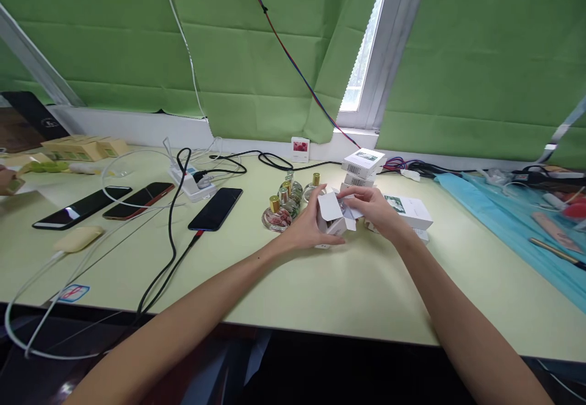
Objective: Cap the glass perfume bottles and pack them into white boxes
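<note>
Together left hand and right hand grip small white box; flap open, contents hidden.

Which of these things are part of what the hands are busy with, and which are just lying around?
In hand:
left hand
right hand
small white box, flap open
perfume bottles
stacked white boxes

Lying about:
three phones
power strip
black cable
blue cloth
</note>
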A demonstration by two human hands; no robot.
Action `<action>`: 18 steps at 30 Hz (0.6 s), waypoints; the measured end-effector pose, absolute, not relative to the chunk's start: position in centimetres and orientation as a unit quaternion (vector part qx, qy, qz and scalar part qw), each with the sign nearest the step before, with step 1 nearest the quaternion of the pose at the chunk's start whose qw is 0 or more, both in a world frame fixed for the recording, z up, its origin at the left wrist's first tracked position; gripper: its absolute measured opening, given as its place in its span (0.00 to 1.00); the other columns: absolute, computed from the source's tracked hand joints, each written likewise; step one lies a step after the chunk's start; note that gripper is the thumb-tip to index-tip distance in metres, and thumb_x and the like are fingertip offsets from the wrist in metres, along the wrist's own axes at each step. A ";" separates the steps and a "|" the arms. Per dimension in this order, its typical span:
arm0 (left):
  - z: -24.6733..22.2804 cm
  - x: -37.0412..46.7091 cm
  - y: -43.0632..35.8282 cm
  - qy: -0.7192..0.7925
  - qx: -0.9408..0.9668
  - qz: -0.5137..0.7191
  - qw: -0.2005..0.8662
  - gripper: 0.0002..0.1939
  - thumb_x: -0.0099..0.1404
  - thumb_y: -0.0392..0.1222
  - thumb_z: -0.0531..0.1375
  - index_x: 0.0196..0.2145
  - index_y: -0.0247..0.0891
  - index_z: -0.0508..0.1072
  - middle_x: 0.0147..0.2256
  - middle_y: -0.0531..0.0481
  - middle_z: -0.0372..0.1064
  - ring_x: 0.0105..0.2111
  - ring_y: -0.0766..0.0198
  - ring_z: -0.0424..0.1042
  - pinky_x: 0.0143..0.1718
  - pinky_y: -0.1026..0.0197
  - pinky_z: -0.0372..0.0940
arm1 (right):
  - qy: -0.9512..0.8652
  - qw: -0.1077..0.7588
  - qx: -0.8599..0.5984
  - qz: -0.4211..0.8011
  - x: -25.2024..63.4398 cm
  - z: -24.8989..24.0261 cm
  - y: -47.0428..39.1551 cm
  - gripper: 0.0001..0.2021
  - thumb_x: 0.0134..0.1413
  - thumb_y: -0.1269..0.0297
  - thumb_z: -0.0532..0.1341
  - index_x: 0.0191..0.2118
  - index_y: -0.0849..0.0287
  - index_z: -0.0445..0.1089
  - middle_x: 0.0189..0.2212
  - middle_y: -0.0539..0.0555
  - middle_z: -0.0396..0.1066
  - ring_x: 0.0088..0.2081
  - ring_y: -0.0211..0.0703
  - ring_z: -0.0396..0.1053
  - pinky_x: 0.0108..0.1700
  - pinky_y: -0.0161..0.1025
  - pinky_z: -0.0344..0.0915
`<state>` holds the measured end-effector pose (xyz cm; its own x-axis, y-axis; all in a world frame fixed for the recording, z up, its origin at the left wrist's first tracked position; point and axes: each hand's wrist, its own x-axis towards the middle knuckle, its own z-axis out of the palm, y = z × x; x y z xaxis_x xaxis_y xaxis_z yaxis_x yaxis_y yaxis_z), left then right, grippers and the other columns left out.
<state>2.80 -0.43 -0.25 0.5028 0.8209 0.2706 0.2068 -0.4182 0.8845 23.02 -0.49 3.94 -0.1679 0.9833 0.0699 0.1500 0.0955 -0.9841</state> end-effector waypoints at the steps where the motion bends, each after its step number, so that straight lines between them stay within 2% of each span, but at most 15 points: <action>1: -0.3 2.8 -0.4 0.342 0.759 0.367 0.416 0.70 0.48 0.50 0.76 0.73 0.51 0.32 0.66 0.39 0.56 0.65 0.45 0.59 0.66 0.44 0.56 | -0.615 0.416 -0.476 0.471 23.3 4.2 -0.6 0.13 0.45 0.60 0.67 0.39 0.55 0.80 0.30 0.51 0.76 0.30 0.41 0.69 0.29 0.37 0.63; 3: -0.4 2.8 -0.4 0.345 0.758 0.370 0.413 0.71 0.48 0.49 0.76 0.73 0.50 0.29 0.67 0.38 0.55 0.66 0.45 0.58 0.66 0.44 0.55 | -0.658 0.367 -0.465 0.465 23.9 4.7 -0.9 0.14 0.48 0.59 0.68 0.42 0.54 0.81 0.36 0.53 0.78 0.34 0.42 0.71 0.32 0.37 0.65; 5: -0.6 2.8 -0.4 0.341 0.757 0.370 0.416 0.72 0.49 0.50 0.75 0.73 0.50 0.28 0.67 0.38 0.56 0.66 0.45 0.59 0.66 0.42 0.55 | -0.698 0.325 -0.445 0.457 24.3 5.3 -1.3 0.14 0.50 0.58 0.68 0.44 0.54 0.81 0.38 0.53 0.77 0.31 0.41 0.70 0.33 0.39 0.66; 10: -1.4 2.9 0.0 0.333 0.763 0.365 0.417 0.71 0.46 0.52 0.77 0.73 0.48 0.34 0.67 0.34 0.56 0.66 0.44 0.60 0.66 0.39 0.54 | -0.716 0.287 -0.442 0.458 25.0 6.1 -1.6 0.15 0.48 0.61 0.68 0.44 0.53 0.82 0.34 0.52 0.77 0.27 0.40 0.69 0.31 0.39 0.67; 18: -1.1 3.2 -0.3 0.329 0.771 0.349 0.420 0.68 0.47 0.55 0.76 0.71 0.46 0.37 0.65 0.36 0.60 0.63 0.46 0.64 0.65 0.43 0.57 | -0.735 0.222 -0.491 0.412 24.5 5.8 -0.2 0.13 0.41 0.71 0.63 0.34 0.54 0.83 0.27 0.51 0.76 0.24 0.40 0.66 0.25 0.37 0.63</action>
